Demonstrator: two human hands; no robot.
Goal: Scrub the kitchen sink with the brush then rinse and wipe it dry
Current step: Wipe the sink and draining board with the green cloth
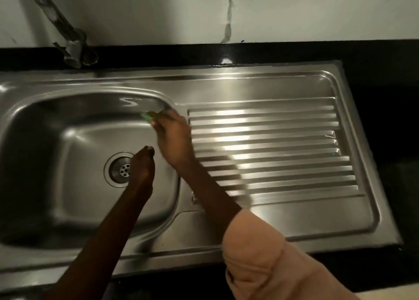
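Brush: only a blurred green tip shows at the basin's far right corner; the right hand, motion-blurred, hides the rest. Left hand covers part of the drain. Tap and sink are cut by the frame's top and left edges.

Your left hand hangs over the drain in the sink, partly covering it. Your right hand blocks the basin's far right corner. The basin floor to the left lies open. The faucet juts over the back rim. The ridged drainboard at right offers bare passage.
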